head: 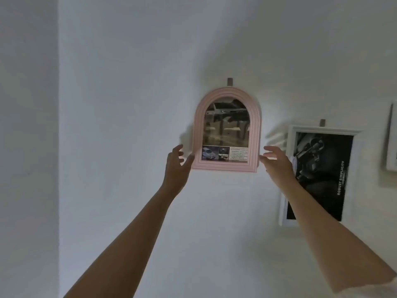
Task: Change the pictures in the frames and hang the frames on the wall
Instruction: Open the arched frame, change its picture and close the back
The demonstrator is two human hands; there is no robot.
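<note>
A pink arched frame (pixel 227 129) hangs on the white wall from a small grey hook (pixel 230 81). It holds a picture of cars with a text strip along the bottom. My left hand (pixel 176 163) is raised at the frame's lower left corner, fingers spread, thumb touching or nearly touching the edge. My right hand (pixel 276 161) is at the lower right corner, fingers loosely spread, the thumb tip at the frame's edge. Neither hand grips the frame.
To the right hangs a white rectangular frame (pixel 322 175) with a dark picture, on its own hook (pixel 322 122). The edge of a third frame (pixel 392 136) shows at the far right. A wall corner (pixel 58 147) runs down the left.
</note>
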